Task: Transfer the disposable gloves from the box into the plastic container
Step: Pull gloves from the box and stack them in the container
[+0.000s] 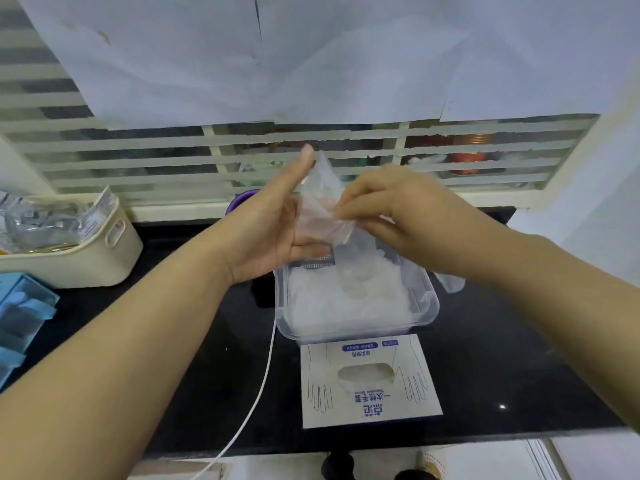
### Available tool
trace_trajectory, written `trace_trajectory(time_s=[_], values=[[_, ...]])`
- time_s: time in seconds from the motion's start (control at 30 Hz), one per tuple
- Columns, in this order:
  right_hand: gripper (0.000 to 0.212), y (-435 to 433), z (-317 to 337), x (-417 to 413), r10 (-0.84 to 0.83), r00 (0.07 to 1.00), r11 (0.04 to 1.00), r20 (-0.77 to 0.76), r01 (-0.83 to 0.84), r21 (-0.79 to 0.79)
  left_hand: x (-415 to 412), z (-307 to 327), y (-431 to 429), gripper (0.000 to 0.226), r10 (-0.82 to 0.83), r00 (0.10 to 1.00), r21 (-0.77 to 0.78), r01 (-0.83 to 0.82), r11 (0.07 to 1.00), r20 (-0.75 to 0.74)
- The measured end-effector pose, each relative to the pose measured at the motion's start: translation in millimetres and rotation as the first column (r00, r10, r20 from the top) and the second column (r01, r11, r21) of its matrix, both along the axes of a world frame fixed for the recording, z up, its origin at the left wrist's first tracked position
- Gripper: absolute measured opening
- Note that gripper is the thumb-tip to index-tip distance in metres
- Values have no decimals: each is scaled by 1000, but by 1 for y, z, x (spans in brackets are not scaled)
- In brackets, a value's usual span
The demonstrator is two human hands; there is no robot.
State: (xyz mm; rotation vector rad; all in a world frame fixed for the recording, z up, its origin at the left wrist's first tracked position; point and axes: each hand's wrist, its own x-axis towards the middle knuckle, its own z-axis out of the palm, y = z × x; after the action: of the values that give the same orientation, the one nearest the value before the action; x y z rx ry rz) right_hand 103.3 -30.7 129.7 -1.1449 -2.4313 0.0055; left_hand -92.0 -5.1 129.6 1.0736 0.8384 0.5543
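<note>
Right of plastic container: bare table, open.
Left: white cable alongside, cream basket farther off.
Front: glove box just beside it.
Behind: window grille.

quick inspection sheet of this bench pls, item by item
surface: black countertop, glossy.
job's things: glove box lies flat at the near edge, gloves showing in its slot; clear plastic container behind it holds a pile of gloves; one glove held above it.
clutter: cream basket of foil packets and blue box at left; purple object behind the hands.
grippers: left hand flat against the glove, right hand pinches it.
cables: white cable runs past the container off the near edge.
surroundings: slatted window, paper sheets over its top.
</note>
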Motion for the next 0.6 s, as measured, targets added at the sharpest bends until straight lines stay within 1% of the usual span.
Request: trace_trajectory(time_s=[0.03, 0.07, 0.13, 0.17, 0.23, 0.3, 0.33, 0.4, 0.43, 0.5, 0.53, 0.57, 0.6], values=[[29, 4, -4, -3, 32, 999, 999, 37, -33, 15, 4, 0, 1, 49, 41, 999, 18, -41, 999, 18], [26, 6, -9, -5, 50, 997, 998, 59, -51, 23, 7, -2, 3, 32, 93, 996, 47, -93, 995, 3], [25, 10, -21, -7, 62, 996, 998, 67, -63, 9, 11, -13, 9, 21, 161, 983, 119, -150, 981, -90], [25, 12, -26, -6, 59, 997, 998, 58, -57, -22, 12, -22, 12, 21, 178, 974, 158, -155, 975, -137], [29, 14, -36, -2, 32, 999, 991, -1, -32, -130, 13, -40, 18, 24, 249, 944, 212, -204, 956, -215], [38, 16, -47, 1, -30, 997, 969, -69, 12, -245, 14, -57, 21, 27, 312, 910, 211, -260, 942, -272], [42, 18, -54, 2, -71, 995, 953, -64, 49, -298, 15, -67, 23, 30, 325, 896, 197, -275, 941, -301], [47, 24, -74, 3, -128, 991, 908, 35, 132, -399, 15, -86, 28, 30, 331, 872, 153, -295, 943, -361], [49, 27, -86, 4, -136, 985, 880, 105, 169, -444, 16, -95, 30, 27, 331, 851, 175, -282, 943, -408], [53, 31, -109, 7, -129, 965, 830, 229, 231, -508, 18, -105, 33, 21, 331, 785, 307, -189, 933, -524], [55, 32, -117, 9, -119, 955, 809, 272, 252, -531, 19, -110, 34, 24, 356, 742, 397, -131, 908, -568], [56, 33, -125, 10, -107, 946, 792, 307, 268, -548, 19, -112, 32, 36, 385, 700, 464, -87, 882, -601], [58, 33, -130, 10, -94, 938, 779, 334, 278, -562, 19, -114, 29, 52, 405, 664, 500, -54, 865, -629]])
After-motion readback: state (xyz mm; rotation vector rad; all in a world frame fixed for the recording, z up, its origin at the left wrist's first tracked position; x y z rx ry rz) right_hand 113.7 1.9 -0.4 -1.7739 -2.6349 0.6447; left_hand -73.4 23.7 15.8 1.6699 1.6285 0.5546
